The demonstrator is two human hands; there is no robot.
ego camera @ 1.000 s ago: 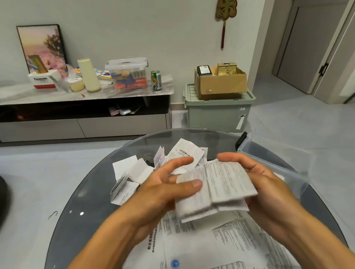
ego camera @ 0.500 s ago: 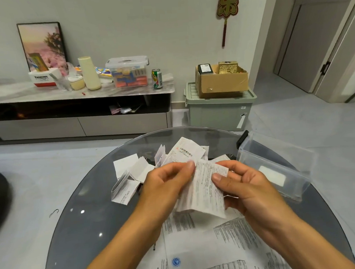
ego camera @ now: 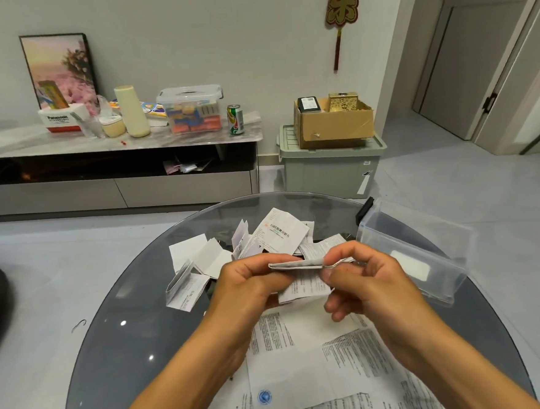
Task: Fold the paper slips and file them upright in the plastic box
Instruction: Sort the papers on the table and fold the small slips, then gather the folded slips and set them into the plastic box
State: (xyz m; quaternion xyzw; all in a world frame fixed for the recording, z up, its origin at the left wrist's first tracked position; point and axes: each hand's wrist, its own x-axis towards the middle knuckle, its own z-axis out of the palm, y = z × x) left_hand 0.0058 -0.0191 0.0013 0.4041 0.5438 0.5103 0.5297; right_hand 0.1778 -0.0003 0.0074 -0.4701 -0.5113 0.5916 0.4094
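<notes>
slip in hand: folded paper slip [ego camera: 298,265], held edge-on and roughly level above the table, between both hands, in front of the loose pile
left hand: left hand [ego camera: 246,289] grips the slip's left end, fingers curled round it, thumb on the near side
right hand: right hand [ego camera: 363,280] pinches the right end, thumb and forefinger closed on the paper; other fingers curled below, holding nothing visible
hanging flap: a printed flap hangs down under the fold, between the two hands; can't tell if it is the same slip or a second one
step: folding, looks like the crease being pressed flat; filing not yet done for this slip
plastic box: clear plastic box [ego camera: 425,257] on the table to the right, near the right hand, not touching it; seems to hold little or nothing, a pale patch shows through the wall, unclear what
pile: unfolded slips [ego camera: 283,232] heaped behind the hands, more slips [ego camera: 188,286] to the left, some half folded
sheets: large printed sheets [ego camera: 306,371] flat under the forearms
table: round glass table [ego camera: 117,326], dark tint
next move: judgement, finish the crease, tuck in the flap, then carry the slip right and stand it on edge inside the box
needs: one hand free, slip turned upright, leaned on a wall so it doesn't flop
progress: early, most slips remain on the table
</notes>
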